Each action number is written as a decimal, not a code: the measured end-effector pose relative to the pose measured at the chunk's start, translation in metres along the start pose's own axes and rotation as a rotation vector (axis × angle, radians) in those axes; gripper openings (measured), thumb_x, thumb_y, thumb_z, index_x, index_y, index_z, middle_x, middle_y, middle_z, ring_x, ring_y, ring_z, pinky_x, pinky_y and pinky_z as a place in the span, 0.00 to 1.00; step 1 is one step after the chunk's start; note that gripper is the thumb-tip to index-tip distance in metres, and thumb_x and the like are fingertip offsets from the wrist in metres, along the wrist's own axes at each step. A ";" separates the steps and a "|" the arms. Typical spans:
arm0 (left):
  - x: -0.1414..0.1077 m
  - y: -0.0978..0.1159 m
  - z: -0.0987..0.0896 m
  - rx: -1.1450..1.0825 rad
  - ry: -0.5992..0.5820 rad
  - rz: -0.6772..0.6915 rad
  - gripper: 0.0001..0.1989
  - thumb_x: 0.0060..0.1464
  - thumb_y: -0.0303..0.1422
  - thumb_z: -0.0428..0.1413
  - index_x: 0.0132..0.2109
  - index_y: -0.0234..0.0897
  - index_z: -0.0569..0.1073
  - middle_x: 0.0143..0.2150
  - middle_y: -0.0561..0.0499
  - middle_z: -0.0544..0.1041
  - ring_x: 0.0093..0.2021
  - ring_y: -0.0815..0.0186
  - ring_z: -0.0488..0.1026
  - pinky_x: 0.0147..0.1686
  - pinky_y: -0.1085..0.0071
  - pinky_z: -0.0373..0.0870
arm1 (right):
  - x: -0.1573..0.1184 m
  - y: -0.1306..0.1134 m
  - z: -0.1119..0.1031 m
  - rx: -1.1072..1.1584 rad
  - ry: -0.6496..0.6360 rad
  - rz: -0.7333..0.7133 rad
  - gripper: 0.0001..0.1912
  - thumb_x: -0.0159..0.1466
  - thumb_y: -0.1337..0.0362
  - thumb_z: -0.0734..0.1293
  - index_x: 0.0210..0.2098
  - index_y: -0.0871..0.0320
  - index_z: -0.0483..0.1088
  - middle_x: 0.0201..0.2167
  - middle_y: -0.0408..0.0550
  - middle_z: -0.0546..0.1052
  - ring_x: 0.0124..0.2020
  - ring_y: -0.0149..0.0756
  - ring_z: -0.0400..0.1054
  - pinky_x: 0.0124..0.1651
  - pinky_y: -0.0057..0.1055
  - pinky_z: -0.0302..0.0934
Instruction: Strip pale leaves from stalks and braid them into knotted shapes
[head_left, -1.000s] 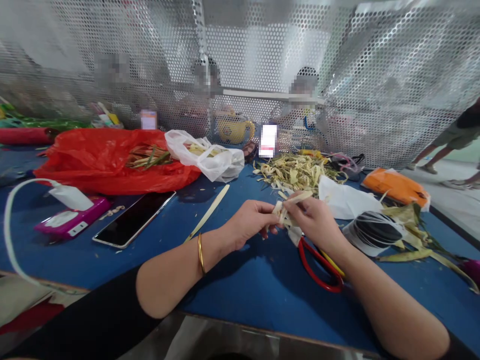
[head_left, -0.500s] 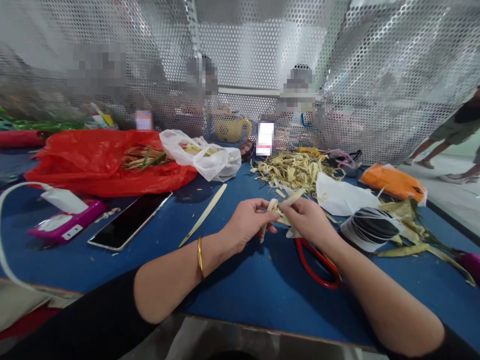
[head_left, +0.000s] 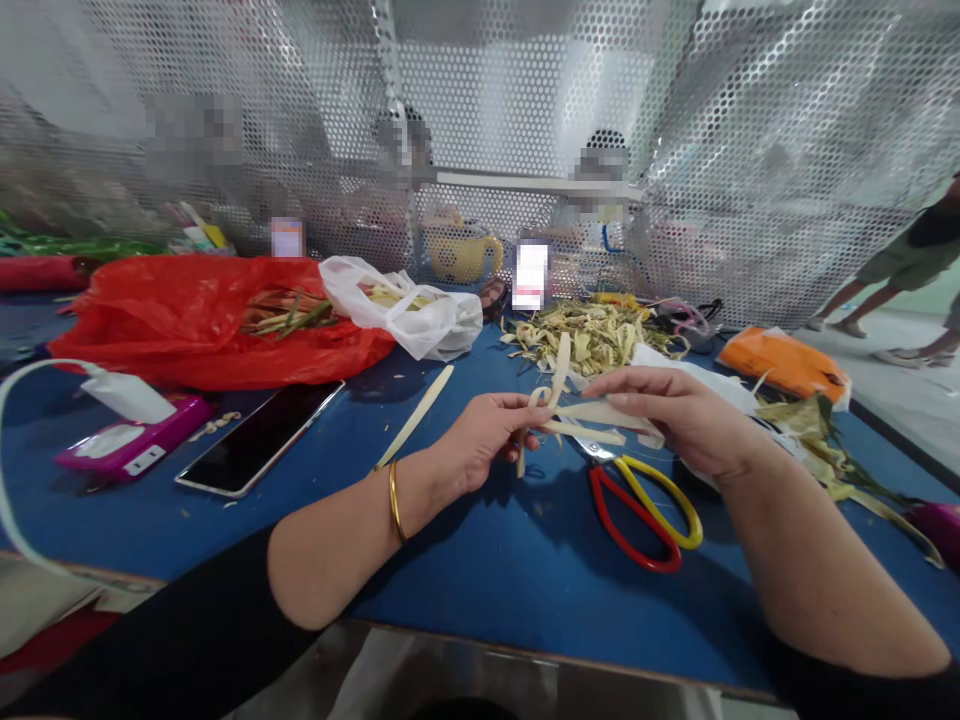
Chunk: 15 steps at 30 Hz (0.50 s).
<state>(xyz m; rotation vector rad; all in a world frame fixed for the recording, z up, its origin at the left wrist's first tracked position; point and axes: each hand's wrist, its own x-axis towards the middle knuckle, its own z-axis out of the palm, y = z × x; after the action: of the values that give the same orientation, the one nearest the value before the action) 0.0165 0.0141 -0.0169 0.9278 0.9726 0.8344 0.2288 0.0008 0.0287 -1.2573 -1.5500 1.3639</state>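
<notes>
Near the middle of the table (head_left: 465, 570), we hold the looped pale strips (head_left: 561, 372) just above the surface, the crossing pinched between thumb and fingers of our left hand (head_left: 491, 435). Over the ends that reach right, our right hand (head_left: 686, 415) stretches its fingers; we cannot tell whether its grip pinches a strip or merely brushes it. To work well, we do best to press the crossing firmly without crushing the loop, and to draw each end flat and evenly, since such thin material probably splits under a sharp tug. One end points far, others right, so we should keep them apart. Scissors (head_left: 598, 450) lie beneath the right-hand ends; we should keep the strips clear of them.
</notes>
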 end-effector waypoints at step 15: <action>-0.002 -0.002 0.004 0.174 0.001 0.045 0.05 0.47 0.30 0.62 0.28 0.32 0.76 0.25 0.50 0.76 0.18 0.75 0.67 0.13 0.81 0.53 | 0.006 0.006 0.028 -0.163 0.270 -0.443 0.13 0.59 0.53 0.69 0.28 0.56 0.74 0.32 0.47 0.77 0.37 0.38 0.69 0.43 0.35 0.64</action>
<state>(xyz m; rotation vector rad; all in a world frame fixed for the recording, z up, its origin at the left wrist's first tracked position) 0.0201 0.0101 -0.0167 1.1022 1.0402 0.7966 0.2019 -0.0014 0.0171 -1.0555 -1.6449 0.7691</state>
